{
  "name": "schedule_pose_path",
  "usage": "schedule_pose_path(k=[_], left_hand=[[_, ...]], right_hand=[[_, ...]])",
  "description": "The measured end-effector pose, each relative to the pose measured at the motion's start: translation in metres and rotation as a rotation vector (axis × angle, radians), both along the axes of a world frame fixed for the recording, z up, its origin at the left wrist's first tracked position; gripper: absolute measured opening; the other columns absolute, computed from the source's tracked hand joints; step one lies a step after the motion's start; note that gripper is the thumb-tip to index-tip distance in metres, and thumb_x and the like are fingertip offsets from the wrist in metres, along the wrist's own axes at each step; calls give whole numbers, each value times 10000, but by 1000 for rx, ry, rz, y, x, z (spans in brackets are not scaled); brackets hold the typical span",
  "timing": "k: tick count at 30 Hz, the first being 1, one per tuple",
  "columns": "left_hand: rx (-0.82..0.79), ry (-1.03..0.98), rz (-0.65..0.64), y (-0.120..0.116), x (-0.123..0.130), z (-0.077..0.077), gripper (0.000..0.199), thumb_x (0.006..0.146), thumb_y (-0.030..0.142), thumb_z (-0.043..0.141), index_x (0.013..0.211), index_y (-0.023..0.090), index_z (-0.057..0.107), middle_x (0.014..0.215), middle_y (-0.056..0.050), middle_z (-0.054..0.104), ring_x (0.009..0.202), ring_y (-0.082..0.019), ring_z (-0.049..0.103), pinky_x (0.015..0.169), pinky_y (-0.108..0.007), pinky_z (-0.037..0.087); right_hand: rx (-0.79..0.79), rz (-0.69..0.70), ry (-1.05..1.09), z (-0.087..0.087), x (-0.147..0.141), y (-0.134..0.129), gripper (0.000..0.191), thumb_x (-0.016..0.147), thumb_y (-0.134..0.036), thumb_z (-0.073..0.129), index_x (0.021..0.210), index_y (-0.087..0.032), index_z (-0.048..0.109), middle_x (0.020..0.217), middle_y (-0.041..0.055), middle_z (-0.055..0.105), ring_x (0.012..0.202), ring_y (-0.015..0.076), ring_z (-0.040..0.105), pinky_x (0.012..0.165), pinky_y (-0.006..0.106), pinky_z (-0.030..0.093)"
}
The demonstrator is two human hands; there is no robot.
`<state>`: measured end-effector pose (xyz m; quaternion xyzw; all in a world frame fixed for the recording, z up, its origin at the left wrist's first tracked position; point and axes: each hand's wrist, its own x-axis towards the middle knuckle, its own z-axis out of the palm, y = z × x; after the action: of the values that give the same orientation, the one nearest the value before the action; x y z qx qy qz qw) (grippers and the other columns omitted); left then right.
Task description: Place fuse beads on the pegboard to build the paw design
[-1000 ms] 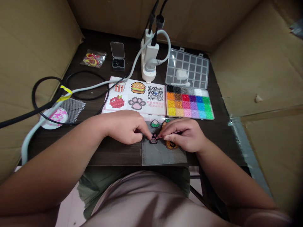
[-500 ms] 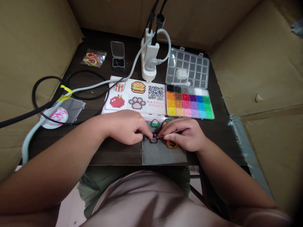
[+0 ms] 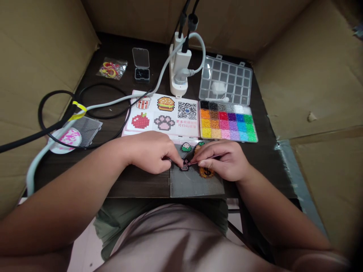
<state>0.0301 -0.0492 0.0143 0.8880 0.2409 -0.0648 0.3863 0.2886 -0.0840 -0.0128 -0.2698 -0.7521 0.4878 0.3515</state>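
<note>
My right hand (image 3: 224,160) pinches thin pinkish tweezers (image 3: 211,158), their tips down at a small paw-shaped bead pattern (image 3: 185,166) in pink and black. The index finger of my left hand (image 3: 154,153) reaches out to the left side of that pattern, thumb apart from it and the other fingers curled under. Beneath both hands lies a clear pegboard (image 3: 195,187). On it are also a green and white bead figure (image 3: 186,147), an orange round one with a black dollar sign (image 3: 206,172), and an orange and green one (image 3: 199,147) partly covered by my right hand.
Behind the board are a pattern sheet (image 3: 172,130) and an open compartment box of coloured beads (image 3: 228,121). A white power strip (image 3: 178,88) trails cables across the left side. Near them are a white dish of pink beads (image 3: 69,141) and a small black-bead box (image 3: 141,74).
The tweezers and my right hand have shifted very slightly to the right. My left hand keeps almost the same place, its index finger still at the paw pattern.
</note>
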Motion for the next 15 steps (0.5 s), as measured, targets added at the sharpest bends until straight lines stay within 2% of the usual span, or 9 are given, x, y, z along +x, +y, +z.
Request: schedule_pose_path(k=[5, 10, 15], left_hand=[[-25, -27, 16, 0, -1, 0, 588, 783, 74, 583, 1206, 378, 854, 1008, 30, 878, 798, -175, 756, 707, -279, 479], [-120, -97, 24, 3, -2, -2, 572, 763, 69, 563, 1171, 324, 872, 963, 22, 877, 732, -149, 726, 682, -252, 483], [-160, -165, 52, 6, -7, -5, 545, 759, 87, 553, 1151, 290, 874, 907, 22, 866, 651, -123, 674, 651, -235, 474]], right_hand=[[1, -5, -10, 0, 0, 0, 64, 920, -218, 827, 888, -171, 855, 855, 103, 860, 776, 185, 828, 770, 270, 659], [1, -11, 1, 0, 1, 0, 46, 911, -203, 829, 887, -173, 854, 859, 99, 862, 779, 184, 831, 778, 272, 664], [-8, -78, 3, 9, 4, -1, 38, 905, -226, 836, 881, -210, 859, 855, 72, 864, 770, 180, 832, 744, 262, 670]])
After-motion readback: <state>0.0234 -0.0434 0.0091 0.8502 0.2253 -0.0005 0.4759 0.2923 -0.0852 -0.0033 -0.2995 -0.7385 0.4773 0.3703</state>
